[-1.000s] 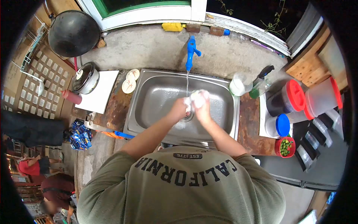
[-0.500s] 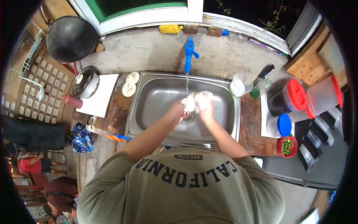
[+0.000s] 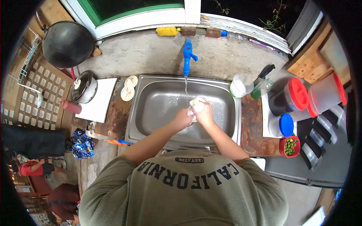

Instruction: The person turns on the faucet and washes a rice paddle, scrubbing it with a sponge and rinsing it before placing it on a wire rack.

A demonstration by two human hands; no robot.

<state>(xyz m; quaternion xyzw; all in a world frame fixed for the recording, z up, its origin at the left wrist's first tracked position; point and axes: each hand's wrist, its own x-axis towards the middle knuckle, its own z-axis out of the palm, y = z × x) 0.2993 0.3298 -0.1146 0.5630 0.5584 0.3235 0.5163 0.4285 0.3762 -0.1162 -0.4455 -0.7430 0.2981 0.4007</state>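
Two hands meet over the middle of the steel sink (image 3: pixel 151 109), under a thin stream from the blue tap (image 3: pixel 186 56). Left hand (image 3: pixel 182 119) and right hand (image 3: pixel 205 113) are both curled closed around one small clear object (image 3: pixel 196 105); it looks like thin transparent plastic, pale and glossy, with a faint greenish-yellow tint at its far edge. Its exact shape cannot be told, as the fingers cover most of it. Object sits just above the drain area, roughly centre-right of the basin, with the water stream falling onto or just beside its far end. Basin walls wet and bare. Left of the sink, on the rusty worktop (image 3: pixel 117 113): two small round dishes (image 3: pixel 129 87), a white board (image 3: pixel 98 98), a lidded metal pot (image 3: pixel 83 86) on it, a red bottle (image 3: pixel 70 107) lying beside it. Far left, a black wok (image 3: pixel 68 43) leans at the wall. Right of the sink: a white cup (image 3: pixel 240 85), a green bottle (image 3: pixel 261 89), a black-handled knife (image 3: pixel 265 71), red-lidded containers (image 3: pixel 298 95), a blue-lidded jar (image 3: pixel 286 125), and a red bowl of green pieces (image 3: pixel 289 146) nearest. Other people show at the lower left edge, well apart from the sink.
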